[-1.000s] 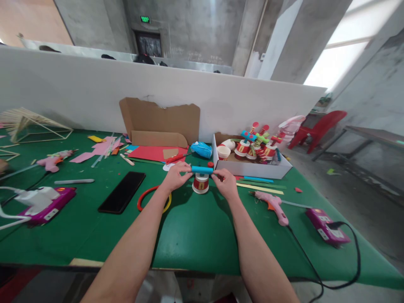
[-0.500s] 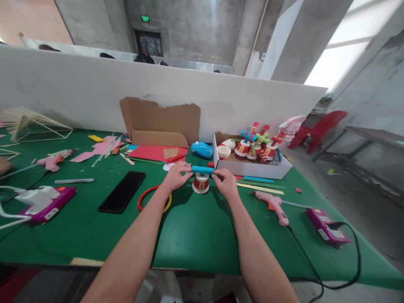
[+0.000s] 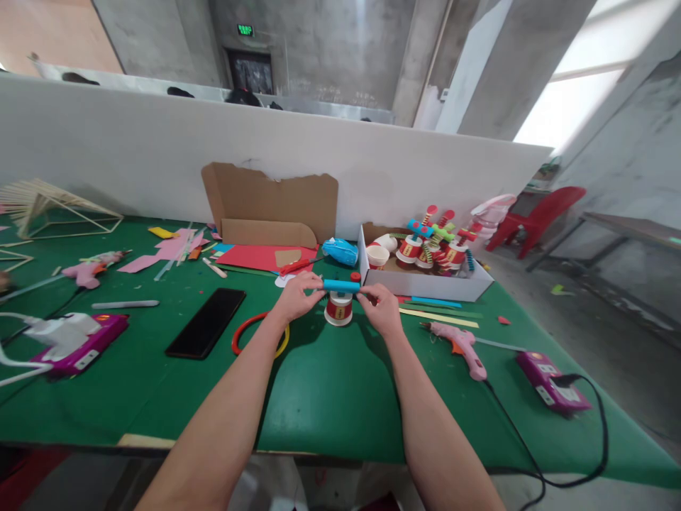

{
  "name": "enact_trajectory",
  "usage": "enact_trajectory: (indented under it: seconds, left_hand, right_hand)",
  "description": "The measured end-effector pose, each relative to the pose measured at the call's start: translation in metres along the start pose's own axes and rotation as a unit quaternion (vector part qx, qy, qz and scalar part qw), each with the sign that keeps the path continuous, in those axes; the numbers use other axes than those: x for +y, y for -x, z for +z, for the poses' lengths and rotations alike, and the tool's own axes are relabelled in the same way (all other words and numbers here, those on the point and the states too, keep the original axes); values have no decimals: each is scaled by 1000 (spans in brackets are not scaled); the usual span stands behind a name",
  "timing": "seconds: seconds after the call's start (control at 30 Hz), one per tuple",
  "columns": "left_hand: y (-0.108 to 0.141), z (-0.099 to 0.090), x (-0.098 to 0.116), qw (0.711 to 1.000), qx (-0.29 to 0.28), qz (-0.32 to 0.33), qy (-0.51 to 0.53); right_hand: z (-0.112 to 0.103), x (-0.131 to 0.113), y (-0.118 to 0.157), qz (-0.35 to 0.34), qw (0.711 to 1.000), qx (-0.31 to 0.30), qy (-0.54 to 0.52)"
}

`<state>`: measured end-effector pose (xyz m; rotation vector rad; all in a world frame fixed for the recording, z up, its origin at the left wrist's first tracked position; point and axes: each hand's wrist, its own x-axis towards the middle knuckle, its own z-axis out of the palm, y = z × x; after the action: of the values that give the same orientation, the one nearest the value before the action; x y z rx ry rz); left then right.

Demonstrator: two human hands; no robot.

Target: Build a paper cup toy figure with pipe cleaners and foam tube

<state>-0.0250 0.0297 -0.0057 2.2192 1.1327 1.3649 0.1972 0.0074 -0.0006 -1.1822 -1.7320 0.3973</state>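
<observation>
A blue paper tube (image 3: 341,286) lies level across the top of an upturned red and white paper cup (image 3: 339,310). At its left end, my left hand (image 3: 299,297) pinches the tube between thumb and fingers. My right hand (image 3: 379,306) grips the opposite end in the same way. The cup stands on the green table between both hands; whether the tube touches it I cannot tell. Just behind the tube sits a small red round piece (image 3: 355,277). A red and yellow ring (image 3: 245,333) lies beneath my left forearm.
At the back right, a white box (image 3: 425,286) holds several decorated cups. Pink glue guns lie right (image 3: 462,345) and left (image 3: 91,271), near purple power strips (image 3: 550,383). A black phone (image 3: 206,323), red paper (image 3: 255,260) and a blue pouch (image 3: 340,251) also lie here.
</observation>
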Motion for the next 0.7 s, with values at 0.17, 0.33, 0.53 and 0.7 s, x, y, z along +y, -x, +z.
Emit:
enact_trajectory:
  seconds: [0.17,0.33,0.53,0.7]
  left_hand:
    - [0,0,-1,1000,0,0,-7]
    - [0,0,0,1000,-2,0,-4]
    - [0,0,0,1000,-3,-5,-1]
    - [0,0,0,1000,-5,-3,-4]
  right_hand:
    - [0,-1,0,1,1000,4,-6]
    - [1,0,0,3,1000,8,-13]
    - [1,-1,0,2,1000,8,-16]
    - [0,-2,0,8,1000,4,-12]
